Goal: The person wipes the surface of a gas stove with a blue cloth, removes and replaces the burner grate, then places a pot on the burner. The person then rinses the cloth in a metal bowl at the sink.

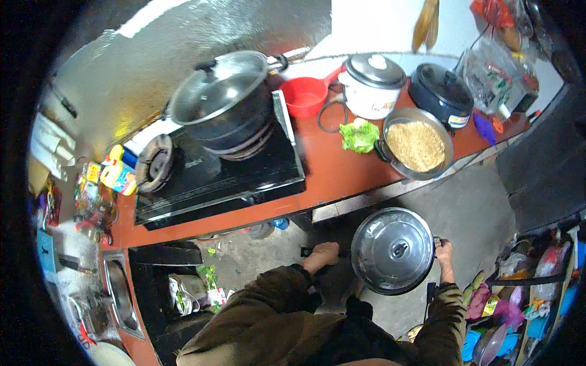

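Note:
My left hand (pixel 323 254) is closed around the long black handle of a round pan (pixel 344 253). At the opposite side, my right hand (pixel 443 251) grips the pan's short side handle. A shiny metal lid (pixel 377 247) with a dark centre knob covers the pan, so its contents are hidden. I hold the pan level above the floor, in front of my body and short of the counter (pixel 320 160). Beyond it on the counter, a metal pan (pixel 419 144) holds a tan, noodle-like or grainy food. Green lettuce leaves (pixel 359 136) lie beside that pan.
A large covered wok (pixel 224 100) stands on the black gas stove (pixel 224 178); another burner (pixel 158 162) is left of it. Along the wall are a red dipper (pixel 304 96), a white rice cooker (pixel 373 91) and a dark electric cooker (pixel 442 94). Shelves with bags (pixel 522 279) stand at right.

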